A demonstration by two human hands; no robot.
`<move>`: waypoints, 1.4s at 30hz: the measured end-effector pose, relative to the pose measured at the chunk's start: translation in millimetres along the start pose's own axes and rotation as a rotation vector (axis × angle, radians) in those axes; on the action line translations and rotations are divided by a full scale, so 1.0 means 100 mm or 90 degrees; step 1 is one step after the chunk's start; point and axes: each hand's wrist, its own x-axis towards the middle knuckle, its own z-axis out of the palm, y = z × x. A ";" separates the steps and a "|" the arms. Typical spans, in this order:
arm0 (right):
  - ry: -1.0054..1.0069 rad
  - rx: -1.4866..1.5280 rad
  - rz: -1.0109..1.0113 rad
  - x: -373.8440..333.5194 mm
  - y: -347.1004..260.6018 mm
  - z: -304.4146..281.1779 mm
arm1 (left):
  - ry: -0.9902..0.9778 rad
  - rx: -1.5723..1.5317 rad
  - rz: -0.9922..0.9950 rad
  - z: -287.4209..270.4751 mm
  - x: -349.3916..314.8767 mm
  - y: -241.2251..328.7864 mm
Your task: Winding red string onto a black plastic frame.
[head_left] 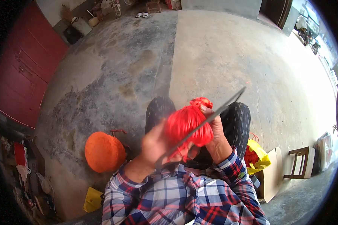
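Note:
A glossy red bundle of strands, rounded like a tassel with a small knotted top, is held up over my lap. My right hand is closed on its right side, the thumb pressed near the knot. Close against its left side is my left hand, smeared by motion, so its fingers cannot be made out. A long thin dark strip slants across the front of the bundle, from low near my left wrist to beyond my right hand; its lower end is blurred. Loose red strands hang below the bundle.
An orange round container stands on the floor to my left, near a yellow bag. On my right are a yellow bag with red strands, a cardboard piece and a small wooden stool. White slippers lie far off.

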 end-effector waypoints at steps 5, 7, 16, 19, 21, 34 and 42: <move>0.051 -0.315 -0.161 -0.13 -0.12 -0.53 | -0.105 -0.256 -0.010 -0.10 0.03 0.16; 0.040 -0.296 -0.144 -0.33 -0.25 -0.46 | -0.058 -0.195 0.045 -0.12 0.05 0.18; -0.471 0.105 -0.201 -0.85 -0.90 -0.31 | -0.075 -0.145 0.183 -0.63 0.03 0.19; -0.396 0.030 -0.242 -0.97 -0.95 -0.41 | -0.068 -0.129 0.233 -0.74 0.03 0.17; -0.364 0.007 -0.238 -0.99 -0.94 -0.48 | -0.058 -0.136 0.236 -0.76 0.02 0.16; 0.164 -0.017 -0.163 -0.36 -0.51 -1.27 | -0.006 -0.129 0.244 -0.71 -0.05 0.17; -0.211 -0.385 0.111 -0.44 -0.14 0.26 | -0.029 -0.065 0.212 -0.38 -0.01 0.20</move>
